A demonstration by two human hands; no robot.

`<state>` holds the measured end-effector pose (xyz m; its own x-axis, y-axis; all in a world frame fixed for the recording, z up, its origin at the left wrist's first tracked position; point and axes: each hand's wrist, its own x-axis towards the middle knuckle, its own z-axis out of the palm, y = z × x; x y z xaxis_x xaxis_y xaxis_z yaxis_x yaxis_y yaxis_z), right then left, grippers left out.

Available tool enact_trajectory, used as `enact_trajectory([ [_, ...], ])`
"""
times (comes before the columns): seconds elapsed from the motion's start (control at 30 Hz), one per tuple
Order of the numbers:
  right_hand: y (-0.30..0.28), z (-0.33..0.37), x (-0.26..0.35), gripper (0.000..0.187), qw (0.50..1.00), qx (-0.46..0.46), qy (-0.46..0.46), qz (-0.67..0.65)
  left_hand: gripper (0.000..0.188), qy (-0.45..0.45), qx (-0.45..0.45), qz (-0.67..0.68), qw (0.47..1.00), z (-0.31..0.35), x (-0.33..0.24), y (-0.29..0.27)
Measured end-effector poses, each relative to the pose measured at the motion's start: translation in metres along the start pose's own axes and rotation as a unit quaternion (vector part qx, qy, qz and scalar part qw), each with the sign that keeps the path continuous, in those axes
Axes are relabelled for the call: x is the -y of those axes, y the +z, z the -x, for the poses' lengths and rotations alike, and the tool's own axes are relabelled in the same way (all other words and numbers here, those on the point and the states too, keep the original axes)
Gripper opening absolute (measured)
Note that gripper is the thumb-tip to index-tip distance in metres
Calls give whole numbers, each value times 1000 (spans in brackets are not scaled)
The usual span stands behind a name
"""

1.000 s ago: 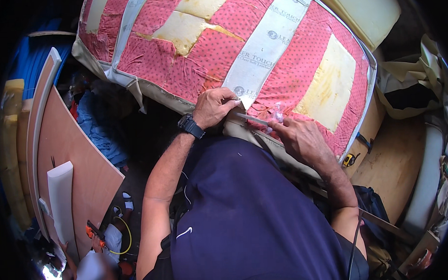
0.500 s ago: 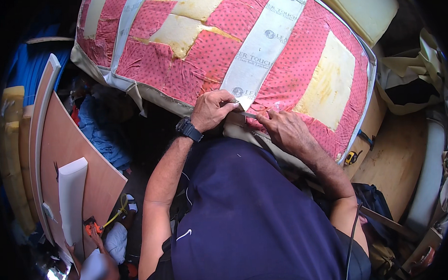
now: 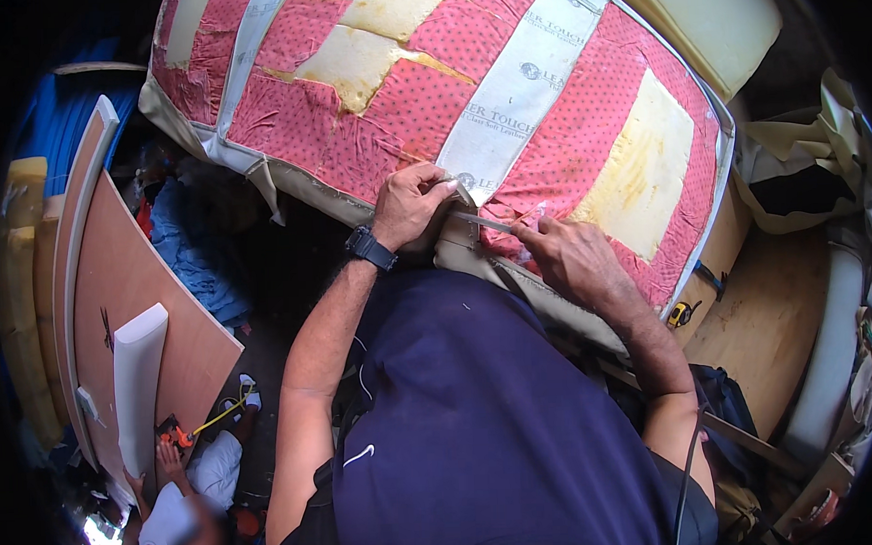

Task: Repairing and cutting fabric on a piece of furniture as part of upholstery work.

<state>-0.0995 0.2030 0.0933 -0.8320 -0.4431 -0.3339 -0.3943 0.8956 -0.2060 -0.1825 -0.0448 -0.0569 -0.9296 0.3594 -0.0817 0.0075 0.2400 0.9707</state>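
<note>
Navy-blue cloth of a worker's shirt [image 3: 488, 396] fills the foreground as I watch remotely through the head camera. Past it, at the near edge of a padded, pink dotted-fabric cushion [image 3: 306, 138] with yellow foam showing through, the right hand [image 3: 575, 258] grips a thin, flat grey metal tool [image 3: 482, 222]; the left hand [image 3: 414, 201], a black watch [image 3: 371, 247] on its wrist, pinches the near end of a long white printed strip [image 3: 512, 102]. The tool's tip lies just beside those fingertips: a slip under pressure, I judge, could cut or jab them. Too hard a pull might tear the strip or the ragged pink fabric. By the cushion's near right corner, a black-and-yellow tape measure [image 3: 682, 314] could be knocked if the cushion shifts. Farther off, at a curved plywood panel's [image 3: 162, 272] lower edge, a co-worker's hand [image 3: 169, 457] is beside an orange tool [image 3: 181, 437]; I cannot tell whether it grips. A sudden noise there could jolt the blade hand.
</note>
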Motion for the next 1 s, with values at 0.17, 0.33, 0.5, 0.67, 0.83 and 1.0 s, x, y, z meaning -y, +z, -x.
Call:
enact_trajectory([
  [0.17, 9, -16, -1, 35, 1000, -8, -7, 22, 20, 11, -12, 38, 999, 2, 4, 2],
  [0.33, 6, -20, -2, 35, 999, 4, -11, 36, 19, 19, -9, 44, 999, 5, 1, 0],
  [0.5, -18, -6, -14, 32, 999, 15, 8, 36, 18, 6, -69, 81, 994, 9, 8, 6],
  [0.67, -17, -9, -8, 33, 999, 24, -2, 39, 17, -6, -53, 102, 993, 5, 9, 10],
  [0.83, 3, -28, -2, 33, 998, -12, -24, 54, 17, -2, -41, 81, 996, 6, 8, 5],
  [1.0, 6, -39, -5, 33, 998, 17, -15, 51, 17, 2, -44, 81, 996, 9, 2, 4],
])
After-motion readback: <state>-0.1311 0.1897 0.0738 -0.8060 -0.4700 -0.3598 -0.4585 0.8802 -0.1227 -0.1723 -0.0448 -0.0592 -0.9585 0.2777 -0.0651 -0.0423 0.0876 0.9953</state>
